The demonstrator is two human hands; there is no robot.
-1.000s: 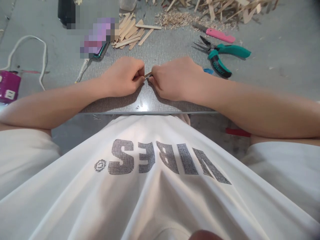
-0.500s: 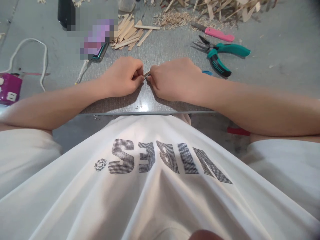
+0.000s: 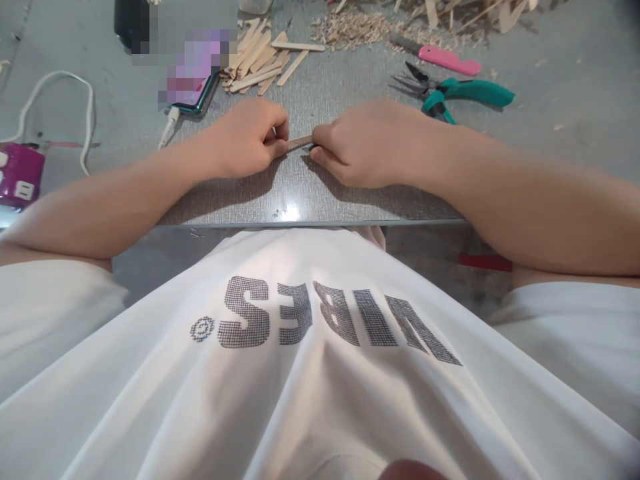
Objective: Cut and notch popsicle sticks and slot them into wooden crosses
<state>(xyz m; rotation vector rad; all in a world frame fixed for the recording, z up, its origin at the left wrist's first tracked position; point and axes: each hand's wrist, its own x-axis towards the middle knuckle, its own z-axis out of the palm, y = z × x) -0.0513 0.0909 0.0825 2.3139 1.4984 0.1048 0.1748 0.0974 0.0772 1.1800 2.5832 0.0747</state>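
Note:
Between my two hands, just above the near part of the table [image 3: 240, 203], stretches a thin flat wooden stick [image 3: 299, 143]. My left hand [image 3: 253, 139] pinches its left end between thumb and fingers. My right hand [image 3: 367, 143] is closed round the right end, and a small dark tip shows beside its thumb; what that tip belongs to is hidden. A pile of wooden sticks [image 3: 257, 57] lies beyond my left hand. Past my right wrist are green-handled pliers [image 3: 475, 91], partly covered by the arm, and a pink-handled knife [image 3: 447, 60].
A phone [image 3: 197, 73] with a white cable lies left of the stick pile. At the far left sits a purple box [image 3: 21, 175]. Wood shavings [image 3: 353, 30] spread along the back, and a black object [image 3: 131, 25] stands at the back left.
My right hand has moved right, away from my left hand, and more of the stick shows between them. The right forearm now covers part of the pliers.

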